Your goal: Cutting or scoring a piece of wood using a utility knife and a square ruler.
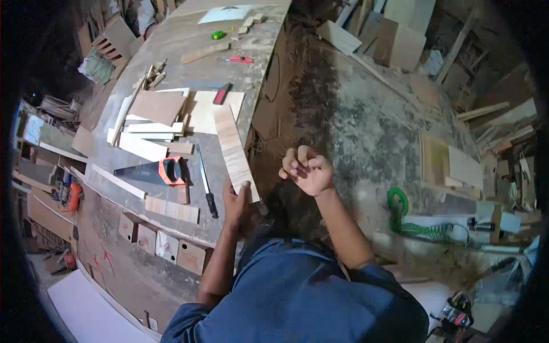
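My left hand (235, 203) grips the near end of a flat, light wood-grain board (233, 146), thumb on top. The board slants away across the workbench edge, its far end by a pale panel (201, 117). My right hand (310, 173) is raised over the gap right of the bench, palm up. Its fingers are curled but apart, with nothing seen in them. Left of the board lie a narrow blade tool with a black handle (210, 201) and a hand saw with an orange-and-black handle (171, 170). Near the saw is a short wood-grain piece (171, 209).
Stacked white and brown boards (157, 107) cover the bench's middle. Farther up are a try square with a red-and-black handle (222, 94), a red tool (239, 59) and a green tape measure (218, 35). A stained surface (377, 131) and a coiled green hose (423, 228) are at right.
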`<state>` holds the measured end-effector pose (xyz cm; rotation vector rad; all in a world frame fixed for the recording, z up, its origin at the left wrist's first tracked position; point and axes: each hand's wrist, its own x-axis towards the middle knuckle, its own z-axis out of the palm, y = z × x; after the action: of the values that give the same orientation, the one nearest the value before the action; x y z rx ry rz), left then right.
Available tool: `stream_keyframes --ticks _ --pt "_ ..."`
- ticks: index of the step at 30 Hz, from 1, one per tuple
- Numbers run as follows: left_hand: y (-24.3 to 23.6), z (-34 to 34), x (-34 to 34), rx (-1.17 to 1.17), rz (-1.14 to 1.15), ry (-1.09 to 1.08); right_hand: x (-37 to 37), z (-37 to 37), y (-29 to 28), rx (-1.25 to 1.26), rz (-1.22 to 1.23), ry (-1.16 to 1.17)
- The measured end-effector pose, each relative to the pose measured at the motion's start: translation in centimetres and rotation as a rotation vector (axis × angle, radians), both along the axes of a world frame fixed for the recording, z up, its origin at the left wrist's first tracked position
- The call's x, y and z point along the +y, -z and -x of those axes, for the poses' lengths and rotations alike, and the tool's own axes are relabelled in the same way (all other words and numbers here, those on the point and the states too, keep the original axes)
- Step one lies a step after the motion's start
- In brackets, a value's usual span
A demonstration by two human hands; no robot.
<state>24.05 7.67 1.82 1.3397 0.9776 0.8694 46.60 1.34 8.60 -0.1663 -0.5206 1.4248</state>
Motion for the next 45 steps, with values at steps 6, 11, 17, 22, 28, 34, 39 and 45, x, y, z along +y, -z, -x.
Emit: stream_keyframes --ticks 6,11,17,22,28,34,39,45 --pt "1.6 -3.0 6.3 -0.161 0.060 0.075 7.9 -1.5 3.5 -0.761 0.520 0.168" --pt "1.9 -5.4 10.3 -0.087 0.100 0.276 13.3 -1.8 9.8 -0.841 0.572 0.172" --pt "2.9 -6.7 14.6 -0.141 0.211 0.264 19.3 -3.7 10.3 -1.013 0.406 -0.075" --pt "4.2 -7.3 17.7 -0.246 0.236 0.040 28.2 -6.2 9.2 -1.064 0.499 -0.417" --pt "4.9 -6.7 20.6 -0.079 0.178 -0.229 44.3 -13.1 16.8 -1.756 0.260 0.352" --pt "5.0 -8.8 20.4 -0.064 0.144 -0.579 55.1 -19.8 20.6 -2.058 0.203 0.676" --pt "3.9 -11.9 18.7 -0.060 0.171 -0.883 57.9 -20.4 18.5 -2.136 0.008 0.553" --pt "4.9 -13.7 18.1 0.038 0.216 -0.984 59.3 -20.1 18.2 -2.054 0.118 0.328"
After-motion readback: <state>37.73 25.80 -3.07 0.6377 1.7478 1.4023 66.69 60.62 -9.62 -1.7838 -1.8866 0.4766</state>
